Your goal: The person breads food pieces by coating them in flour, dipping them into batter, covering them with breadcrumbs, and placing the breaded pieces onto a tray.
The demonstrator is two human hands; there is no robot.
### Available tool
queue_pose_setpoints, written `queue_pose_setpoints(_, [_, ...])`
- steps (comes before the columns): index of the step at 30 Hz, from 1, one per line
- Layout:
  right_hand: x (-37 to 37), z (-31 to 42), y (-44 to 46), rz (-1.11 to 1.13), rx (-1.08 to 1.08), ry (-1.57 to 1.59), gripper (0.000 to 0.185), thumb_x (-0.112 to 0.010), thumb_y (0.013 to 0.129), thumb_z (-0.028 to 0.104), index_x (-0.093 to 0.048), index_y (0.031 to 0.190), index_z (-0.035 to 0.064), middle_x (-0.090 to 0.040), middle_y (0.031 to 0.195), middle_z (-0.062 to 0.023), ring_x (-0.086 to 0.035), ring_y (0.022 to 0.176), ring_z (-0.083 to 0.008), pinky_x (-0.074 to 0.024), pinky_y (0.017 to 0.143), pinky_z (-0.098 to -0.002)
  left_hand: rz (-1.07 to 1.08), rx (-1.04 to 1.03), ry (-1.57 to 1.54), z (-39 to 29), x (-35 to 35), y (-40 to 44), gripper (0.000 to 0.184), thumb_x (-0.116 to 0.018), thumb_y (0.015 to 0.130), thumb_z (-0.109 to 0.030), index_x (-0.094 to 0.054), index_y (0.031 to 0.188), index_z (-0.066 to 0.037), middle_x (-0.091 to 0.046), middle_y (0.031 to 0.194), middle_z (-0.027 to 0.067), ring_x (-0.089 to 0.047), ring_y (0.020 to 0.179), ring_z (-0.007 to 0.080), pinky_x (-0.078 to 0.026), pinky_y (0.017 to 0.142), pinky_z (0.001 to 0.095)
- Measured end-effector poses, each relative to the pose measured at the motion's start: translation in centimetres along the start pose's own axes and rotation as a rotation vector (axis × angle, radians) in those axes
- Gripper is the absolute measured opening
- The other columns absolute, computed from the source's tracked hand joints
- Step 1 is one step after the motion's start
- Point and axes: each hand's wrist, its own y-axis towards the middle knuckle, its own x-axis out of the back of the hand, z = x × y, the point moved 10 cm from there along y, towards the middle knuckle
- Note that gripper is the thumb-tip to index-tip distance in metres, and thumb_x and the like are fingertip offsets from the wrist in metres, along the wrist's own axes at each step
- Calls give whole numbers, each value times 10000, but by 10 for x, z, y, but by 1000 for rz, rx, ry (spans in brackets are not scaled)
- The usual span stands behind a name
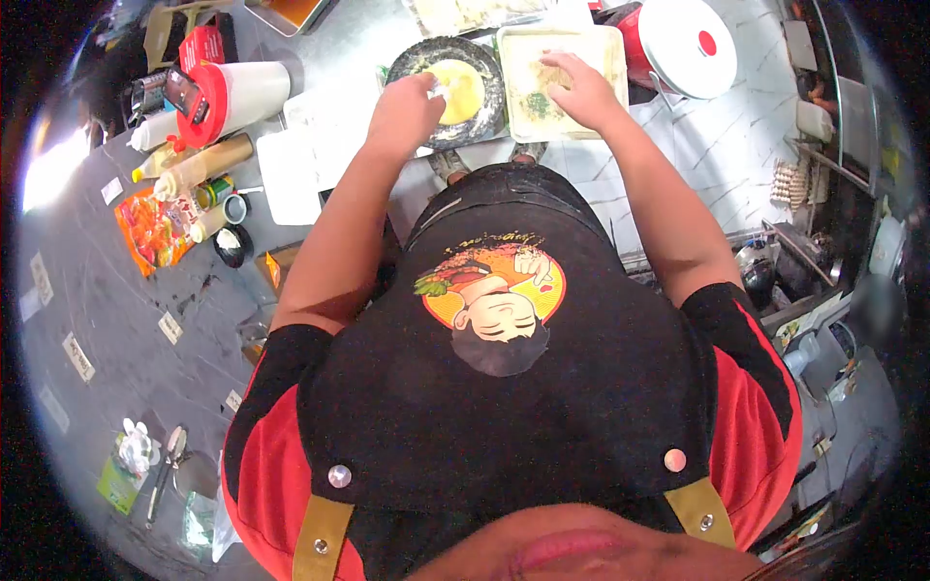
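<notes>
A dark round dish (399,70) dusted with white powder holds a yellow liquid (463,94) that looks like beaten egg. My left hand (407,108) is over its left side, fingers curled, with a whitish bit at the fingertips whose kind I cannot make out. Just right of the dish sits a pale rectangular tray (612,58) with crumbly, powdery coating and a green patch (539,103) in it. Over this tray my right hand (579,92) reaches in from the right, fingers stretched out and apart, nothing visibly held.
Left on the grey counter are a large red-lidded container (254,97), squeeze bottles (208,163) and an orange packet (153,228). A white board (289,179) lies nearer the dish. A red-and-white lidded pot (690,48) stands right of the tray. Egg cartons (796,184) are farther right.
</notes>
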Motion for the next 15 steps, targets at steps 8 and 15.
queue_pose_setpoints(8, [0,-5,-7,8,12,-4,517,-671,867,194,-687,1365,54,-639,1480,-199,-590,1389,-383,-454,1202,-442,-40,-167,35,-30,37,-17,319,-712,936,-233,-756,1180,-32,-737,1171,257,-709,1096,448,-560,975,508])
queue_pose_setpoints(15, [-10,4,1,-81,137,-143,543,-687,859,205,-669,1386,76,-582,1541,-224,-516,1456,-419,-419,1233,-475,29,-40,30,28,-34,-4,334,-675,930,-216,-742,1192,-20,-740,1137,255,-702,1090,441,-550,984,533])
